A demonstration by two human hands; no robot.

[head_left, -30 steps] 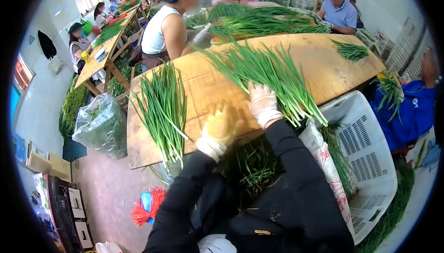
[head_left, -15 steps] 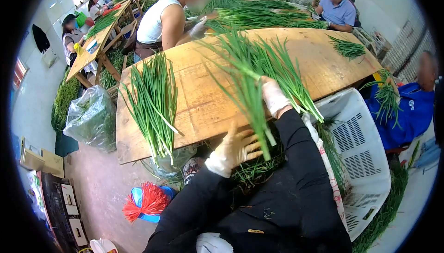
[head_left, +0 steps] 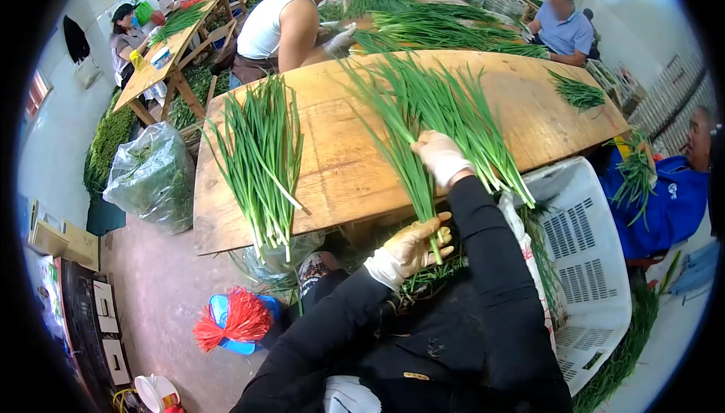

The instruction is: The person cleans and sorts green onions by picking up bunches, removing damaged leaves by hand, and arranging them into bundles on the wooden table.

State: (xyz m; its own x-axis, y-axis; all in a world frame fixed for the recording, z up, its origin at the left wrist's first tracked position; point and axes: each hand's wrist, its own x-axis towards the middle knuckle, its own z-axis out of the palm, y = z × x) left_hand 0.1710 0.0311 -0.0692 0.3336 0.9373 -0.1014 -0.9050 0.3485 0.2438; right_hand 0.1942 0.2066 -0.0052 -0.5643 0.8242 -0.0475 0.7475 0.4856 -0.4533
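Observation:
My right hand [head_left: 442, 158], in a pale glove, is closed round the middle of a slim bunch of green chives [head_left: 411, 175]. At the table's near edge my left hand [head_left: 411, 249], gloved too, has its fingers round the white stem ends of that bunch. Just right of the held bunch, and partly behind my right hand, lies a larger pile of chives [head_left: 483, 130] on the wooden table [head_left: 332, 149]. Another pile of chives [head_left: 260, 160] rests at the table's left, its stem ends over the near edge.
To my right stands a white plastic crate [head_left: 585, 262]. Red ties [head_left: 238, 318] sit on a blue stool by my left arm. A clear bag of greens [head_left: 151, 179] is on the floor. Co-workers sit around; one in a white top [head_left: 276, 28] is across the table.
The bunch has come down onto the table edge in my right hand. My left hand has gone from open, fingers spread, to closed round its stem ends. The view has shifted slightly.

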